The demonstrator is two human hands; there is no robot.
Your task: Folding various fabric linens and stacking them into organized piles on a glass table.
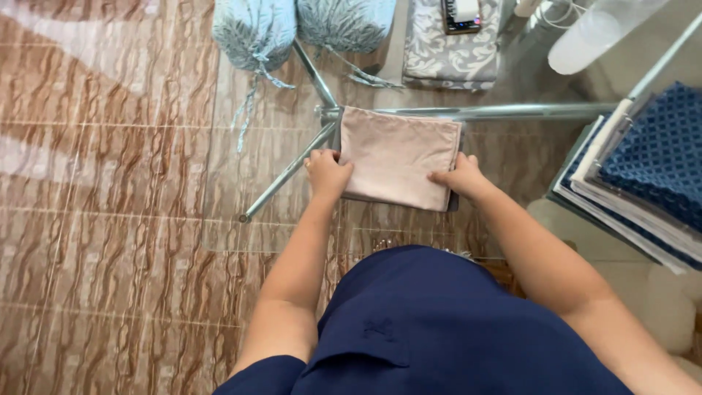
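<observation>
- Folded pink cloth: lying flat on the glass table, just below the table's metal crossbar; taken here as the landmark.
- Left hand: pressing on the cloth's near left corner, fingers curled down over the edge and gripping it.
- Right hand: resting on the cloth's near right corner, fingers bent and pinching the edge.
- Dark blue garment: worn by the person, showing nearest the onlooker, below the cloth.
- Two light blue patterned cushions with ties: sitting beyond the cloth, up and to its left.
- Grey patterned folded fabric: lying beyond the cloth, directly above it, with a small dark device sitting on top.
- Stack of folded fabrics, blue patterned piece uppermost: sitting well to the right of the cloth.
- Brown veined floor tiles: showing through the glass, left of the cloth.
</observation>
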